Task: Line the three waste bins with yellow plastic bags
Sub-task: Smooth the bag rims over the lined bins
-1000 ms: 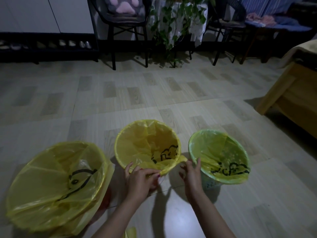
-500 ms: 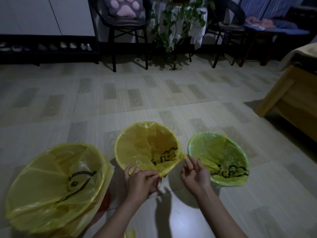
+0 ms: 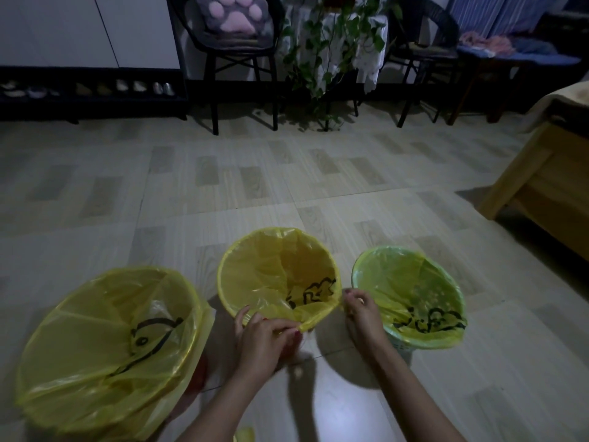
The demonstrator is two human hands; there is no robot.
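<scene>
All three bins sit in a row on the floor (image 3: pixel 318 186), each with a yellow bag already in it. My left hand (image 3: pixel 264 339) pinches the slack bag edge at the near rim of the middle bin (image 3: pixel 277 275), gathering it so the liner sits tight. My right hand (image 3: pixel 361 311) rests between that bin and the right bin (image 3: pixel 411 295), fingers loosely curled at the bag's corner; whether they grip it I cannot tell. The left bin (image 3: pixel 105 339) looks finished.

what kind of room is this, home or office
Most likely a home living area: a shoe rack along the wall, a chair with a paw-print cushion, a trailing houseplant, and three bag-lined bins on a wood-look floor.
</scene>
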